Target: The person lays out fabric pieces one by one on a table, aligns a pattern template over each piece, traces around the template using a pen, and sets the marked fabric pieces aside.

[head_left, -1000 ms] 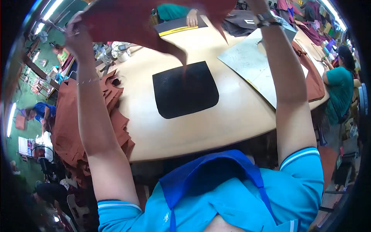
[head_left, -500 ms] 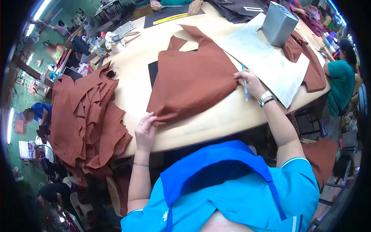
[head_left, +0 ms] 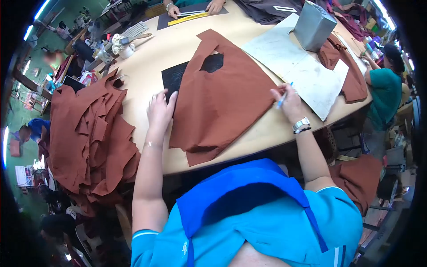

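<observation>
A reddish-brown fabric piece (head_left: 222, 98) lies on the light table in front of me, with an opening near its top. Under it is a black panel (head_left: 173, 76), showing at the left and through the opening. My left hand (head_left: 161, 107) is at the panel's left side, fingers apart, holding nothing. At the fabric's right edge, my right hand (head_left: 290, 103) has its fingers closed around a blue and white pen (head_left: 280, 102).
Brown fabric pieces (head_left: 89, 133) are heaped at the left. A metal block (head_left: 313, 26) stands on white sheets (head_left: 307, 73) at the right. A white pot with a brush (head_left: 124, 46) sits back left. Other people work at the far edge and right.
The brown fabric has come down from the air onto the black panel. My left hand has let go of its lower corner and moved up along the left side. My right hand remains near the right edge.
</observation>
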`<state>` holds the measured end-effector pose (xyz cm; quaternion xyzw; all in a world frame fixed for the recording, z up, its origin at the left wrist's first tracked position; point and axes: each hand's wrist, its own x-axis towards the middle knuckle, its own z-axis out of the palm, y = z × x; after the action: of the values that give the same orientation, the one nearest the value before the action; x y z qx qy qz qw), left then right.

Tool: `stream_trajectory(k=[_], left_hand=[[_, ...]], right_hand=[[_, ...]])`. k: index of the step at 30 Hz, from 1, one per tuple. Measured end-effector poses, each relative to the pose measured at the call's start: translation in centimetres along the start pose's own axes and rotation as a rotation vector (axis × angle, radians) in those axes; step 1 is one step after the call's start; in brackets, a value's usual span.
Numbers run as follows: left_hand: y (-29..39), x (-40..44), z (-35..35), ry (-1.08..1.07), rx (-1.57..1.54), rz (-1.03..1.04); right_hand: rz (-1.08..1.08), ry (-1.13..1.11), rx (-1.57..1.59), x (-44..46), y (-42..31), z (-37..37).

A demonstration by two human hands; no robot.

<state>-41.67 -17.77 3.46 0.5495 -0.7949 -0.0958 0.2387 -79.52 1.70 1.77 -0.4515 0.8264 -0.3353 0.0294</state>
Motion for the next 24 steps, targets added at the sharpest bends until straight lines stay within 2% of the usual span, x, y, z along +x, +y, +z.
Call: stream_trajectory(k=[2, 4, 6, 8, 10, 11, 12, 14, 17, 19, 21, 22, 24], left_hand=[[1.0, 2.5, 2.9, -0.025, 0.128, -0.017], [1.9, 3.9, 4.6, -0.104, 0.144, -0.023], [1.5, 4.7, 6.3, -0.041, 0.08, -0.036], [0.5, 5.7, 7.1, 0.018, -0.013, -0.125], [-0.6, 6.0, 5.0, 0.124, -0.1, -0.309], [-2.6, 6.2, 4.8, 0.222, -0.116, -0.316], [-4.8, 6.5, 4.8, 0.254, -0.09, -0.33], [-6.4, 6.3, 2.8, 0.209, -0.259, -0.351], [-8.2, 4.2, 2.3, 0.195, -0.226, -0.293], [-6.1, 0.4, 0.1, 0.056, -0.254, -0.257], [-4.4, -4.0, -1.4, 0.1, -0.163, 0.025], [-3.9, -5.6, -1.8, 0.063, -0.254, 0.088], [-3.4, -7.6, -2.8, -0.033, -0.174, 0.007]], right_hand=[[-0.118, 0.009, 0.03, -0.1, -0.6, 0.7], [-0.112, -0.047, 0.03, 0.3, -1.0, 1.2], [-0.038, -0.081, 0.246, 0.7, -1.5, 1.4], [0.023, -0.092, 0.459, 1.3, -0.8, 1.9], [0.068, -0.074, 0.67, 2.8, 0.6, 2.4], [0.081, -0.058, 0.661, 3.2, 1.2, 2.2], [0.216, -0.137, 0.856, 2.9, -0.3, 0.6], [0.432, -0.245, 0.938, 3.1, -0.9, -0.1], [0.462, -0.293, 0.845, 1.5, -1.7, -0.3], [0.236, -0.356, 0.699, 0.4, -1.1, -0.3], [0.065, -0.336, 0.456, -1.1, -1.5, -0.8], [0.042, -0.315, 0.385, -1.6, -1.8, -1.0], [-0.016, -0.276, 0.239, -2.3, -2.3, -1.5]])
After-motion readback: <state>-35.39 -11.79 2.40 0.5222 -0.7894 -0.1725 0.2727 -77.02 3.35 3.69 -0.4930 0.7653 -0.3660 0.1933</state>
